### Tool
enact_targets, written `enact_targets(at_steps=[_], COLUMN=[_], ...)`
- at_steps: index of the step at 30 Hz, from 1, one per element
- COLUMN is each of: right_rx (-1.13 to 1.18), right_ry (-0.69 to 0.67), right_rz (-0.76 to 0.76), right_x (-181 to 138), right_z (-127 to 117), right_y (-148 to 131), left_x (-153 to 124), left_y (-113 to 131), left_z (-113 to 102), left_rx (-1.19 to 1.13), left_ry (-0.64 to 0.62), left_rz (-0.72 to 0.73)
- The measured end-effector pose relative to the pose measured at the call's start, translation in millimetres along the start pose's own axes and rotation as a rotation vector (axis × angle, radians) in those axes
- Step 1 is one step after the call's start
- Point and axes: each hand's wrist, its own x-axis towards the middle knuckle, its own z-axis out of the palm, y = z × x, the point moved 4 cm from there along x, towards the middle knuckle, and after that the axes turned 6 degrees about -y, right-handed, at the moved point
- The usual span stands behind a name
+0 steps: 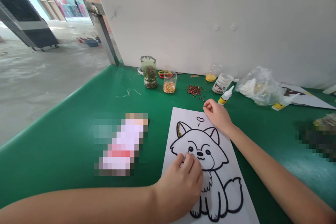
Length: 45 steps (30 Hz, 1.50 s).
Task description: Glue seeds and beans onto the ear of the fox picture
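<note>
A white sheet of paper (223, 178) with a black outline drawing of a fox-like animal lies before me. Small brownish-green grains (179, 130) line the inside of the animal's left ear. My left hand (182, 185) rests over the drawing's chest and cheek, its fingers curled closed; anything inside them is hidden. At the top right edge of the sheet, my right hand (216, 114) has its fingertips pressed together, and whatever they hold is too small to tell. Just behind that hand are a glue bottle (225, 96) and a small pile of dark red beans (194, 90).
Along the white wall (168, 21) stand a cup of green grains (149, 73), a cup of corn kernels (170, 86), a white jar (222, 83) and a plastic bag (259, 85). Another glue bottle (280, 106) lies at right. A blurred-out rectangular object (123, 145) lies left on the green table (65, 129).
</note>
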Motion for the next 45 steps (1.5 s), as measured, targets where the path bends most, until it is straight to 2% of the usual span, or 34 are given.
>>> enact_targets(at_steps=[3, 7, 11, 14, 20, 29, 39, 45], right_rx=[-0.173, -0.285, -0.493, -0.567, -0.549, -0.532, -0.539, -0.558], right_ry=[0.055, 0.173, 0.248, 0.232, 0.169, 0.176, -0.024, -0.065], right_rz=[-0.037, -0.075, -0.187, -0.203, -0.192, -0.218, -0.13, -0.077], right_x=[18, 53, 75, 79, 77, 77, 86, 85], right_z=[5, 3, 3, 7, 11, 10, 7, 6], right_y=[-10, -12, -10, -4, 8, 5, 1, -5], left_x=[0, 0, -1, -1, 0, 0, -1, 0], left_y=[0, -1, -1, -1, -1, -1, -1, -1], left_z=[1, 1, -1, -2, -2, -2, -2, -2], left_rx=[-0.002, -0.003, -0.008, -0.008, -0.014, -0.013, -0.012, -0.009], left_ry=[0.005, 0.016, 0.014, 0.015, 0.029, 0.027, 0.048, 0.06], left_rz=[0.002, -0.003, -0.001, 0.005, -0.001, 0.003, -0.001, -0.004])
